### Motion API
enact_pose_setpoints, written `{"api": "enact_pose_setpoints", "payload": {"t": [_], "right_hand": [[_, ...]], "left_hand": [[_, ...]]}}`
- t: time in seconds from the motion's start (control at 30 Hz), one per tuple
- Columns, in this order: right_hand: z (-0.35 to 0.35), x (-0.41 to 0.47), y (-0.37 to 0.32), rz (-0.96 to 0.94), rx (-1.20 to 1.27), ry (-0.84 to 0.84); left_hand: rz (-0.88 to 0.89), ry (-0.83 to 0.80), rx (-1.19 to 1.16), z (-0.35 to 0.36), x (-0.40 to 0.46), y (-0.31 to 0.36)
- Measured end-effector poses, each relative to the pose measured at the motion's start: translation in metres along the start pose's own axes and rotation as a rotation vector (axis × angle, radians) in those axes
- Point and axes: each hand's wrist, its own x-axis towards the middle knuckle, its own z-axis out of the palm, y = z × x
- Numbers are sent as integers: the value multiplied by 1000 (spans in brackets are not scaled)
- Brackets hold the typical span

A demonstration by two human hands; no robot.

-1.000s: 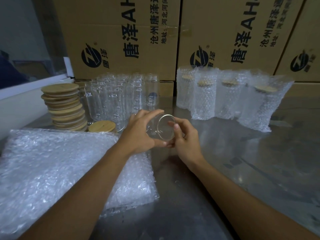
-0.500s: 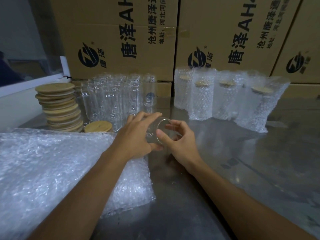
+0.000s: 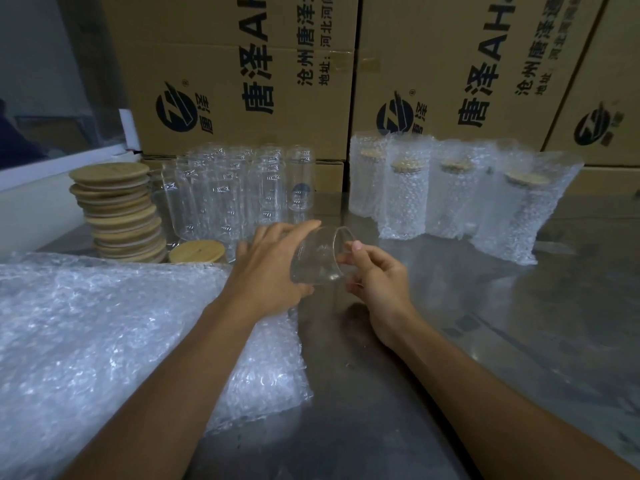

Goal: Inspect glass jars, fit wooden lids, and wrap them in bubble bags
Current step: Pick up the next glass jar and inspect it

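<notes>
A clear glass jar [image 3: 320, 256] is held tilted above the steel table, its open mouth turned up and to the right. My left hand [image 3: 270, 271] grips its body from the left, fingers over the top and thumb beneath. My right hand [image 3: 375, 273] pinches the jar's rim end with thumb and fingertips. Behind them stand several bare glass jars [image 3: 239, 192]. A stack of wooden lids [image 3: 119, 211] is at the back left, with a single lid [image 3: 196, 251] lying beside it. A pile of bubble bags [image 3: 104, 341] lies flat at the left.
Several lidded jars wrapped in bubble bags [image 3: 450, 192] stand in a row at the back right. Printed cardboard boxes [image 3: 242, 74] wall off the far side. The steel table [image 3: 485, 341] spreads to the right and front. A white ledge [image 3: 41, 199] runs along the left.
Both hands have turned the jar: its mouth faced me a second ago and now points up and right. The hands stayed over the same spot of the table.
</notes>
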Motion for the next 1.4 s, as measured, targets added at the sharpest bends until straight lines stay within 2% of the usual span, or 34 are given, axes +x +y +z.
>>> {"api": "enact_pose_setpoints", "payload": {"t": [0.1, 0.2, 0.37, 0.47, 0.53, 0.6, 0.67, 0.8, 0.9, 1.13, 1.3, 1.4], "right_hand": [[-3, 2, -4, 77, 47, -63], [-3, 3, -6, 89, 105, -152], [5, -4, -4, 98, 101, -410], [7, -7, -3, 66, 211, -499], [7, -8, -6, 79, 243, -493], [7, -7, -8, 129, 232, -419], [4, -5, -9, 206, 276, -342], [-3, -5, -15, 409, 462, -324], [-9, -3, -18, 463, 480, -289], [-6, -3, -18, 439, 420, -177], [-7, -1, -9, 219, 187, -202], [-2, -2, -13, 195, 182, -210]], "left_hand": [[-41, 15, -62, -1, -1, 1], [-43, 54, -239, -4, -2, 2], [-118, 54, -517, -6, -4, 11], [-120, 58, -678, -7, -3, 13], [-109, 77, -765, -8, -2, 11], [-100, 87, -797, -9, -1, 8], [-82, 48, -757, -8, -1, 7], [54, -41, -576, -9, -6, 10], [72, -52, -538, -14, -9, 13], [73, -108, -514, -18, -10, 10], [49, -132, -446, -13, -6, 3], [15, -137, -499, -11, -5, 2]]}}
